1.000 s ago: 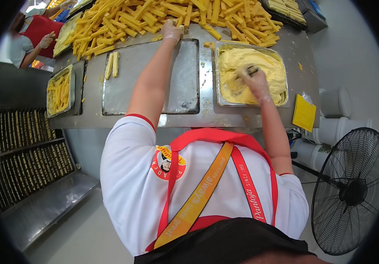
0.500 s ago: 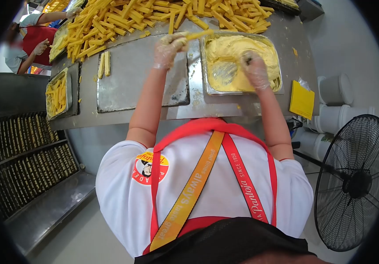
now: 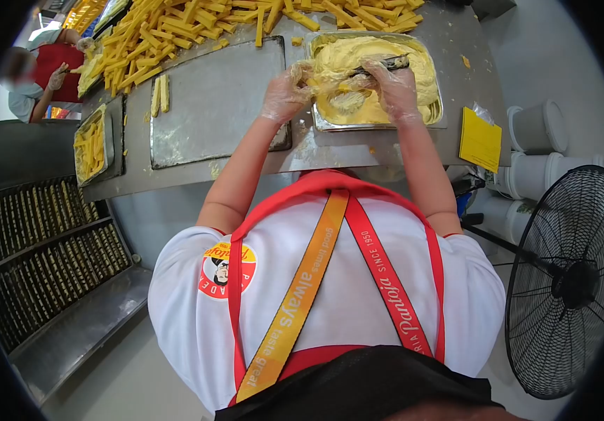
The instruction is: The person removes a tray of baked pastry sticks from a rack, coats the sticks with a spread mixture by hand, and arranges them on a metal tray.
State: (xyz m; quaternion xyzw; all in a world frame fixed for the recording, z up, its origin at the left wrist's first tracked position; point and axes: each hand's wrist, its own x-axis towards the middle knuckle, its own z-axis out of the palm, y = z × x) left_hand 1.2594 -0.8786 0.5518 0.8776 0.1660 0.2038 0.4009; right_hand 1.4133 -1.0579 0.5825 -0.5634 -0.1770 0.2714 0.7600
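A clear glove smeared with cream covers my left hand (image 3: 288, 91), which is closed on a yellow cake stick (image 3: 327, 83) at the left rim of a metal pan (image 3: 368, 127). The pan holds pale yellow cream (image 3: 421, 77), scraped thin near its front. Over the cream, my gloved right hand (image 3: 396, 95) grips a dark-handled spreading tool (image 3: 389, 63) brought close to the stick. Its working end is smeared and hard to make out. To the left lies a flat metal baking tray (image 3: 210, 112) with two cream-coated sticks (image 3: 161, 96) along its left edge.
A large heap of yellow cake sticks (image 3: 175, 31) covers the table's far side. A smaller pan of sticks (image 3: 91, 151) stands at the left corner. Yellow paper (image 3: 481, 140) lies at the right edge. A fan (image 3: 568, 281) stands at right; another person (image 3: 56, 63) works at far left.
My left hand has moved right and down, bringing the stick over the cream pan. My right hand has risen slightly left, and its tool now shows beside the stick.
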